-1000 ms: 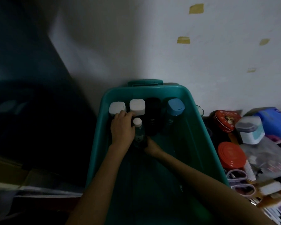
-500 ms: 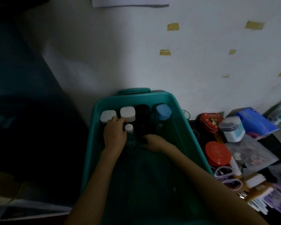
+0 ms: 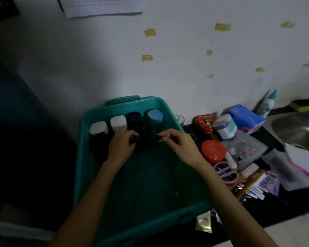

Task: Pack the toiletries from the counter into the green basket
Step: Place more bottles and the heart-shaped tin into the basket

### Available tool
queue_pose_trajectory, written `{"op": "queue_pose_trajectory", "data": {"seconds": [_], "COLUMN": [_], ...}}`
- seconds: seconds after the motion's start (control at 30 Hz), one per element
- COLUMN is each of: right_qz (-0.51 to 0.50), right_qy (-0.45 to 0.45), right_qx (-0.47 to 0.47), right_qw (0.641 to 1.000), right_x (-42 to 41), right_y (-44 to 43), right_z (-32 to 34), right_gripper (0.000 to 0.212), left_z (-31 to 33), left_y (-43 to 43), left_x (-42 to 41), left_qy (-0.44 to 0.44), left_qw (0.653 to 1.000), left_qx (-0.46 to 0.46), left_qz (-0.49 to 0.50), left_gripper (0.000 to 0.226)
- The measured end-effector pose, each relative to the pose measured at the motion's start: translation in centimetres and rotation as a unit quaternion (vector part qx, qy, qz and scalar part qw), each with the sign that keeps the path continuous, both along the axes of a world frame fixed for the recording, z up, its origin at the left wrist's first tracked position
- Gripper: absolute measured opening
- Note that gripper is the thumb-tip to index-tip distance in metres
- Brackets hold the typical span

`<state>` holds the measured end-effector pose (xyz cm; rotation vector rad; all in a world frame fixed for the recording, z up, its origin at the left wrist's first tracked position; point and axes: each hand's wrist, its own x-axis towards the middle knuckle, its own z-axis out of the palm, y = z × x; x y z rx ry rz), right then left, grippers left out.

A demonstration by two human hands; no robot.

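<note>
Four bottles [image 3: 118, 124] stand upright in a row against the far wall of the basket [image 3: 82, 148]: two with white caps on the left, then the black bottle [image 3: 134, 122], then the blue-capped bottle [image 3: 154, 118]. The basket sits at the left end of the counter [image 3: 275, 202], close to the wall.

Both hands are inside it. The left hand [image 3: 120, 146] reaches down in front of the second white cap, its fingers curled against the lower part of the black bottle. In the dim light I cannot tell whether it grasps that bottle or something small and dark in front of it. The right hand [image 3: 179, 146] hovers in front of the blue-capped bottle, fingers loosely bent and holding nothing.

Just beside the basket on the counter lie a red tin [image 3: 204, 124], a red jar [image 3: 213, 151], purple scissors [image 3: 225, 171] and a clear bag [image 3: 246, 148]. A blue pack [image 3: 245, 117] and a white box [image 3: 225, 128] sit nearer the wall, and a sink [image 3: 300, 129] lies at the far right.
</note>
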<state>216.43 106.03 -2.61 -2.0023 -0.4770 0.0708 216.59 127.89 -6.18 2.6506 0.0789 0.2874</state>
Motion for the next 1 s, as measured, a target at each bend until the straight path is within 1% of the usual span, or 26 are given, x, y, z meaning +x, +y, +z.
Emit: {"op": "queue_pose_trajectory", "data": {"seconds": [0.07, 0.13, 0.2, 0.27, 0.33, 0.4, 0.53, 0.7, 0.77, 0.83, 0.9, 1.0], "right_qz": [-0.007, -0.025, -0.048, -0.072, -0.103, -0.141, -0.177, -0.228, -0.249, -0.264, -0.275, -0.295], "right_qy": [-0.03, -0.039, -0.021, 0.002, 0.017, 0.024, 0.076, 0.094, 0.11, 0.117, 0.122, 0.139], "right_qx": [0.004, 0.03, 0.072, 0.118, 0.159, 0.179, 0.211, 0.241, 0.241, 0.243, 0.24, 0.24], "right_qw": [1.0, 0.998, 0.996, 0.99, 0.982, 0.973, 0.958, 0.939, 0.932, 0.926, 0.923, 0.914], "right_x": [-0.9, -1.6, -2.2, -2.7, -3.2, -3.6, -4.4, -5.3, -5.5, -5.5, -5.7, -5.8], "right_y": [-0.9, -1.7, -2.6, -3.6, -4.7, -6.0, -8.4, -11.6, -12.9, -14.3, -15.4, -16.6], "right_z": [0.0, -0.1, -0.2, -0.5, -0.9, -1.7, -3.2, -4.2, -4.6, -5.0, -5.4, -6.4], "right_gripper": [0.018, 0.018, 0.018, 0.018, 0.017, 0.017, 0.015, 0.016, 0.015, 0.015, 0.015, 0.014], "left_z": [-0.2, -0.4, -0.4, -0.2, 0.5, 1.1, 1.9, 1.8, 1.8, 1.7, 1.5, 1.2], "left_y": [-1.1, -2.1, -3.4, -5.0, -7.2, -9.6, -14.0, -18.2, -19.6, -20.8, -21.4, -21.3], "left_x": [-0.2, -0.6, -1.0, -1.5, -1.9, -2.2, -2.5, -1.9, -1.5, -1.2, -0.8, -0.5], "left_qy": [0.007, 0.008, 0.004, -0.024, -0.069, -0.104, -0.129, -0.119, -0.092, -0.056, -0.038, -0.035], "left_qw": [0.999, 0.996, 0.992, 0.987, 0.98, 0.972, 0.959, 0.955, 0.949, 0.95, 0.955, 0.958], "left_qx": [-0.009, -0.054, -0.112, -0.149, -0.173, -0.188, -0.212, -0.197, -0.206, -0.185, -0.155, -0.15], "left_qz": [-0.044, -0.064, -0.059, -0.056, -0.068, -0.096, -0.138, -0.188, -0.218, -0.244, -0.25, -0.244], "left_gripper": [0.029, 0.026, 0.024, 0.024, 0.023, 0.024, 0.027, 0.025, 0.024, 0.022, 0.022, 0.024]}}
